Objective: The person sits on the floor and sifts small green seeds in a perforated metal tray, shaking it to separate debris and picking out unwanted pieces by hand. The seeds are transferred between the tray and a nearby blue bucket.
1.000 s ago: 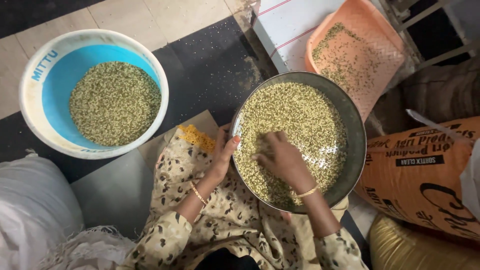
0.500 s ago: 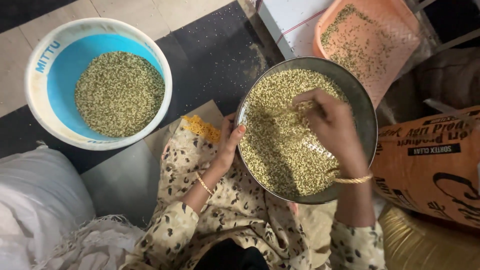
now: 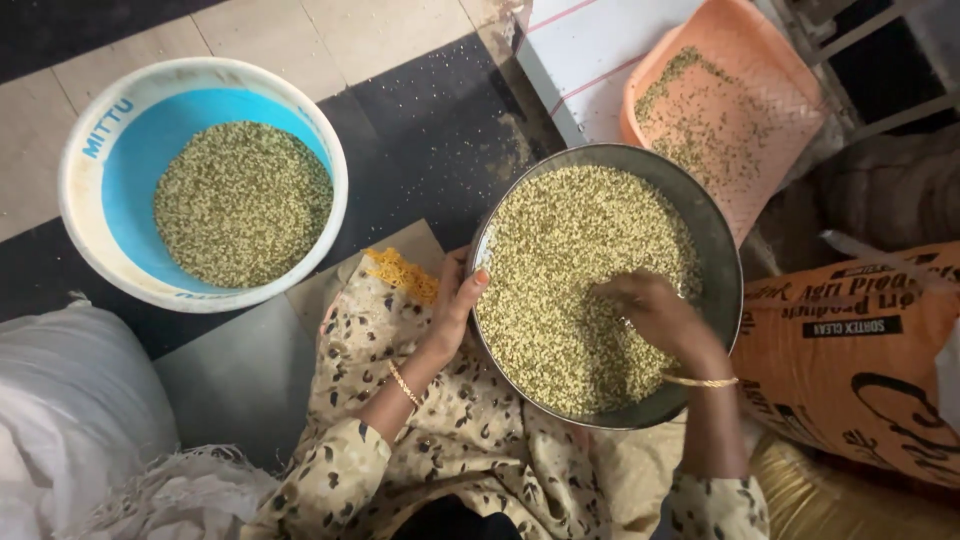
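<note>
Seen from above my lap: a round grey metal pan (image 3: 722, 262) heaped with small greenish-yellow split grains (image 3: 570, 260) rests on my knees, over patterned cloth.

Going left to right: a white tub with a blue inside (image 3: 90, 215) stands on the floor, part full of the same grain. My left hand (image 3: 455, 305) grips the pan's near-left rim, thumb hooked over the edge. My right hand (image 3: 655, 315) lies in the grain, fingers curled loosely, raking; whether they pinch anything I cannot tell. I judge the pan stiff and fairly heavy, the grain loose and quick to spill, so the rim is the sure hold. An orange woven tray (image 3: 790, 95) leans behind.
</note>
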